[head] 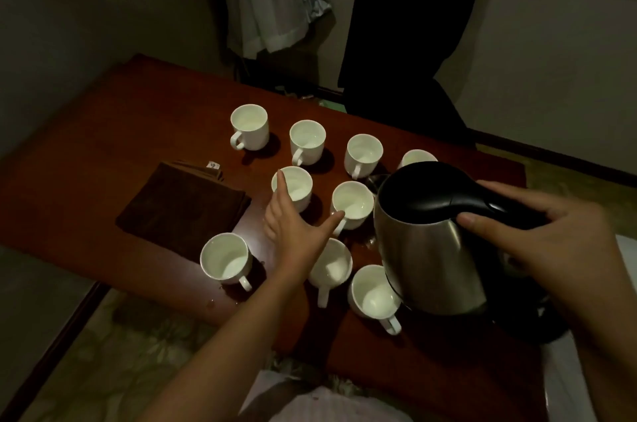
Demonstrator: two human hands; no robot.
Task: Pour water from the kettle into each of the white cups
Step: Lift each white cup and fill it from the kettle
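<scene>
- Starting at the left: a folded brown cloth (182, 206) lies on the desk (103, 131), left of the left hand's fingers and clear of the pour.
- Near cup (225, 257), below-left of those fingers, stands apart; drops lie on the desk by it.
- Left hand (293, 225) is spread open and grips nothing; one fingertip touches the rim of a middle-row cup (293, 187), the thumb reaches the base of the centre cup (353, 202).
- Three far cups (250, 126) (307, 140) (364, 152) stand beyond the fingers; a fourth (417, 156) is half hidden behind the kettle.
- Two near cups (332, 264) (374, 294) sit under the left wrist and beside the kettle base.
- Kettle (427, 242), steel with a black lid, hangs just right of the centre cup, spout towards it, tilted left.
- Right hand (537, 232) is wrapped closed round the black handle; it is the nearer hand for pouring.
- Judgement: the spout-to-centre-cup line decides the next pour; the left thumb there risks a splash.
</scene>
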